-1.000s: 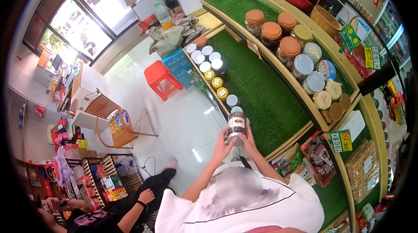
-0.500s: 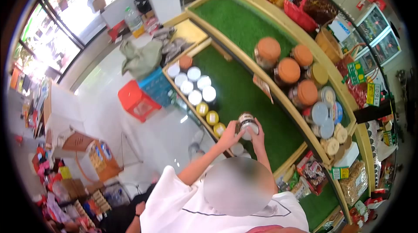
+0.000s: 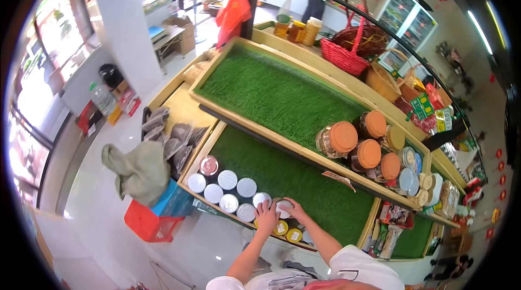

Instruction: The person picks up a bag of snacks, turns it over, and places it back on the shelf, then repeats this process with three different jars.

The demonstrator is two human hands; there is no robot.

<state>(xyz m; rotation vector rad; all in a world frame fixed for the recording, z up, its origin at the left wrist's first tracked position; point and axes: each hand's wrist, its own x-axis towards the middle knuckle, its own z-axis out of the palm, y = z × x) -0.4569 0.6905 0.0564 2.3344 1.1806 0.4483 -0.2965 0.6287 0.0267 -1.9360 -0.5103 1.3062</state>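
My right hand [image 3: 297, 211] is curled around the far right side of a white-lidded jar [image 3: 283, 208], which stands on the green turf of the lower shelf at the end of the jar group. Just left of it, my left hand [image 3: 266, 220] lies over the near edge of another white-lidded jar [image 3: 261, 199], its fingers spread. Several more white-lidded jars [image 3: 229, 180] stand in rows to the left, beside a jar with a reddish-brown lid [image 3: 209, 165]. Yellow-lidded jars [image 3: 294, 234] stand along the front edge, partly hidden by my hands.
Large orange-lidded jars [image 3: 343, 136] stand on the upper turf shelf [image 3: 271, 84]. A wooden rim [image 3: 304, 151] divides the two levels. Bagged goods [image 3: 392, 236] fill the right compartment. A red stool [image 3: 149, 222] stands at the left; a pink basket [image 3: 347, 54] sits behind.
Both hands held a jar over the open turf; now it stands beside the other white-lidded jars. My left hand has moved onto the neighbouring jar. The view has tilted up and shifted.
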